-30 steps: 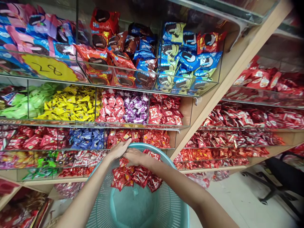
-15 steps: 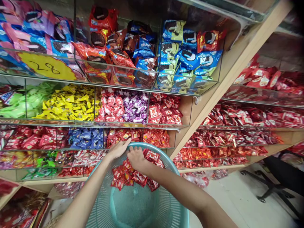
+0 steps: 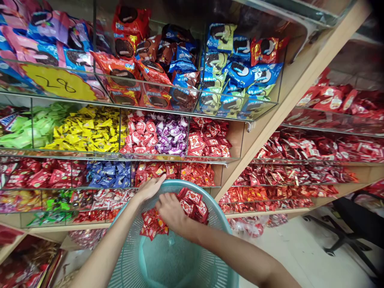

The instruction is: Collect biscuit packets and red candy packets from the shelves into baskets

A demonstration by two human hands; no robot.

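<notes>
The teal plastic basket (image 3: 207, 236) is tilted towards me in front of the shelves, its mesh wall and round floor showing. My left hand (image 3: 151, 188) is closed round its far rim. Inside, red wrapped candies (image 3: 153, 224) lie in a loose pile against the far wall, more of them to the right. My right hand (image 3: 171, 210) reaches down into this pile with its fingers curled onto the packets. The fingertips are partly hidden by the hand and the candies.
Glass-fronted shelves hold biscuit packs (image 3: 180, 56), yellow candies (image 3: 87, 130), purple candies (image 3: 171, 136) and blue candies (image 3: 108, 175). A yellow price card (image 3: 58, 83) reads 28. On the right, another shelf holds red packets (image 3: 303, 146). A chair base (image 3: 337, 236) stands on the floor.
My right hand has shifted a little left within the basket, uncovering more red candies on its right. My left hand stays on the rim.
</notes>
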